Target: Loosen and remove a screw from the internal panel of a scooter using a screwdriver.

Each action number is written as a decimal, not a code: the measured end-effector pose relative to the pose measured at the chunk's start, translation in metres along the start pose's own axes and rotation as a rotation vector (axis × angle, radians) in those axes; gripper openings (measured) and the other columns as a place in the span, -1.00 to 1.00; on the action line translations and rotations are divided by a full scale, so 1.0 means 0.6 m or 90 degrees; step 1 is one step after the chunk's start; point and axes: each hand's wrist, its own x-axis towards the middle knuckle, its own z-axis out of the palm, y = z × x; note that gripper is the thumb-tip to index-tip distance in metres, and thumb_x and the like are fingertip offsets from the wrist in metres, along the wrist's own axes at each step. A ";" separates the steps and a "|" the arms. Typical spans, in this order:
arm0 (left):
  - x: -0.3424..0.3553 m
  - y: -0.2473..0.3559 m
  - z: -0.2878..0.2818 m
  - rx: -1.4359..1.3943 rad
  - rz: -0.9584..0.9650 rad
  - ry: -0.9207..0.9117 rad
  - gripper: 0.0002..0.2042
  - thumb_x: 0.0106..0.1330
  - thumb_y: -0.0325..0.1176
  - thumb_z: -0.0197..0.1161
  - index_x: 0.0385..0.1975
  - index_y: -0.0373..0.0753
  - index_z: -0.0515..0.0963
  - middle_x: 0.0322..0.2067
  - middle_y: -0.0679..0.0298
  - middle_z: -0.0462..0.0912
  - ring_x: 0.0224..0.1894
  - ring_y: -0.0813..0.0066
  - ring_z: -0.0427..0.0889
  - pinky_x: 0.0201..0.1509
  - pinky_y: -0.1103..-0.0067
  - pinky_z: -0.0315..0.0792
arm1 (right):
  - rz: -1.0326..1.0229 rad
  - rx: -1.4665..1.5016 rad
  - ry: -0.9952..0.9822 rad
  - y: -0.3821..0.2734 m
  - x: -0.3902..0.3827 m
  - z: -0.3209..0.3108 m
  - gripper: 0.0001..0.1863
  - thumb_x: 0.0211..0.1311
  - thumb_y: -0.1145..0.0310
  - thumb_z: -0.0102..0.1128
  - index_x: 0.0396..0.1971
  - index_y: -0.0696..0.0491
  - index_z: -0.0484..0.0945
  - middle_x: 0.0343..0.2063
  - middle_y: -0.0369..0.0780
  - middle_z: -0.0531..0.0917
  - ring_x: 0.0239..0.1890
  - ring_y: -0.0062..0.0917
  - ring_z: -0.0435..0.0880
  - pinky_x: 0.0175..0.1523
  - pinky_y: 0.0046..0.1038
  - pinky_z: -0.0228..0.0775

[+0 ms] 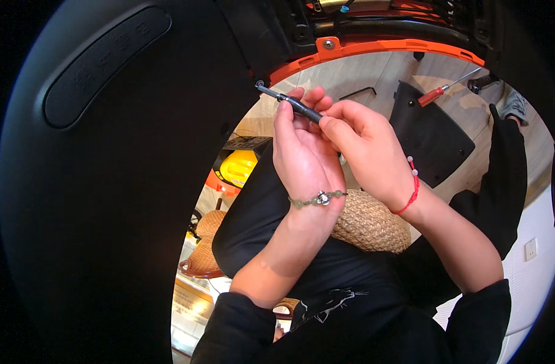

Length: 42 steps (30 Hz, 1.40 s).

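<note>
A slim dark screwdriver [300, 109] with a knurled handle points up and left in front of me. My left hand [307, 148], palm up, steadies its shaft between thumb and fingers. With thumb and index finger, my right hand [368, 142] pinches the rear end of the handle. The tip is at a small round screw [260, 84] at the edge of a large black panel [138, 200]; whether it sits in the screw head, I cannot tell. The orange trim [374, 47] curves away to the right of that screw.
On the floor lie a loose black cover [435, 136], a red-handled screwdriver [432, 96] and a black hex key [359, 92]. Below my hands is a round woven seat [371, 221]. A yellow helmet [238, 168] is by my left leg. The black panel fills the left side.
</note>
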 end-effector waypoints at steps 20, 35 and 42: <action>0.006 0.005 -0.013 -0.039 -0.040 -0.067 -0.70 0.49 -0.19 0.00 0.00 -0.29 0.37 -0.15 0.21 0.51 -0.11 0.46 0.52 0.01 0.51 0.46 | -0.024 -0.019 -0.048 -0.039 -0.023 -0.017 -0.74 0.26 0.40 0.15 -0.15 0.27 0.53 -0.49 -0.18 0.65 -0.44 -0.66 0.56 -0.31 -0.57 0.42; 0.003 0.038 -0.005 -0.110 -0.103 -0.120 -0.73 0.48 -0.11 -0.03 -0.13 -0.17 0.47 -0.24 0.37 0.56 -0.17 0.56 0.56 -0.06 0.57 0.51 | -0.006 0.308 -0.221 -0.066 -0.019 -0.032 -0.61 0.38 0.28 0.06 0.08 0.21 0.40 -0.28 -0.14 0.65 -0.42 -0.63 0.65 -0.46 -0.71 0.35; 0.007 0.035 -0.002 -0.118 -0.100 -0.036 -0.72 0.44 -0.06 0.06 -0.15 -0.15 0.46 -0.28 0.41 0.52 -0.26 0.61 0.53 -0.10 0.59 0.46 | 0.041 0.254 -0.220 -0.078 -0.014 -0.038 -0.57 0.36 0.08 0.13 -0.07 0.17 0.42 -0.59 -0.25 0.58 -0.68 -0.69 0.52 -0.63 -0.75 0.20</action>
